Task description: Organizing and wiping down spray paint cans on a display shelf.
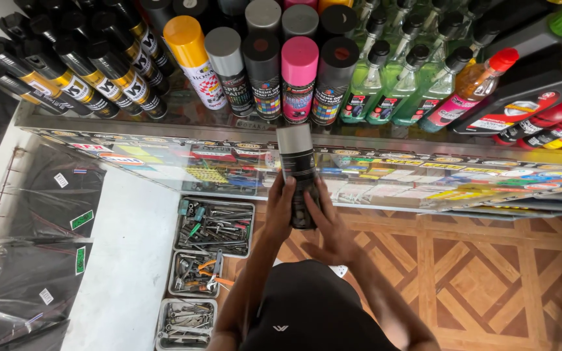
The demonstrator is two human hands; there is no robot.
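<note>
At centre frame, a left hand (280,207) and right hand (325,224) close around a grey-capped spray can (298,170) before the glass counter (164,123); a firm, upright two-handed grip would likely keep it steady.

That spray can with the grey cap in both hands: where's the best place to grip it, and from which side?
Probably the black cylindrical body of the spray can, below the grey cap, which might pull off. It stands roughly upright, so come from the sides, as the left hand and right hand wrap it now, clear of the glass shelf.
</note>
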